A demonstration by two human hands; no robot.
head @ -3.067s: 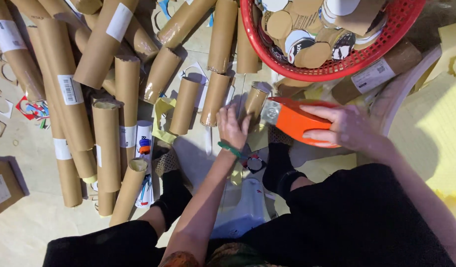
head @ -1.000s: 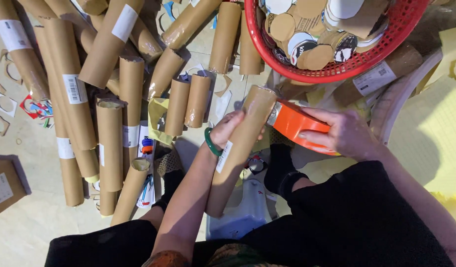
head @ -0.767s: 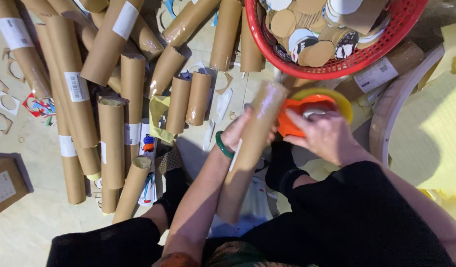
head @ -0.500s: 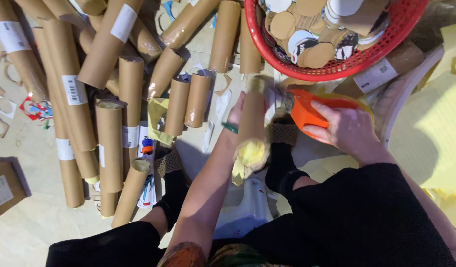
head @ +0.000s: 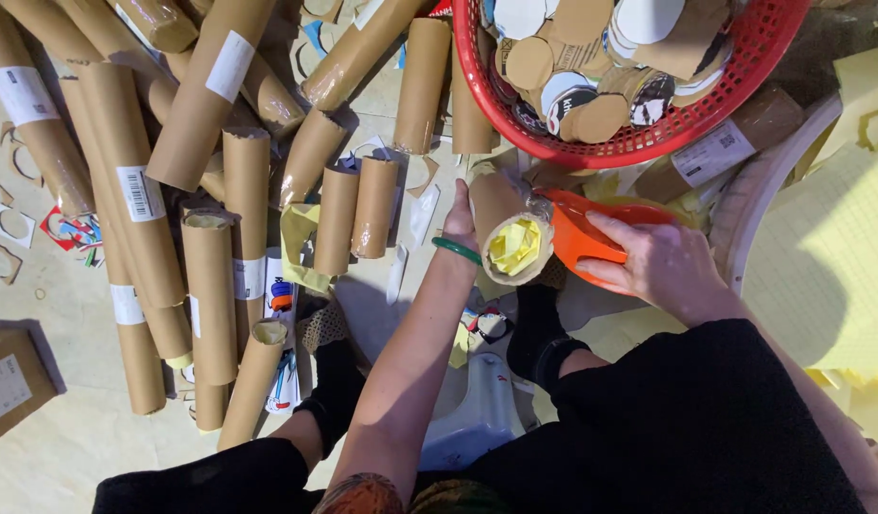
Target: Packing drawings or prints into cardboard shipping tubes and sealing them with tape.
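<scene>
Head view: the left hand (head: 461, 214) is closed around a cardboard tube (head: 501, 214), holding it with the long axis pointing up toward the camera, so the open end with crumpled yellow paper (head: 515, 246) faces the viewer. The right hand (head: 663, 266) grips an orange tape dispenser (head: 580, 233), pressed against the tube's right side just below its rim. Both hands sit close together, the right one nearer the dispenser. More tubes (head: 210, 295) lie across the floor (head: 68, 447) to the left; a red basket (head: 639, 143) of cardboard discs stands just beyond the hands
</scene>
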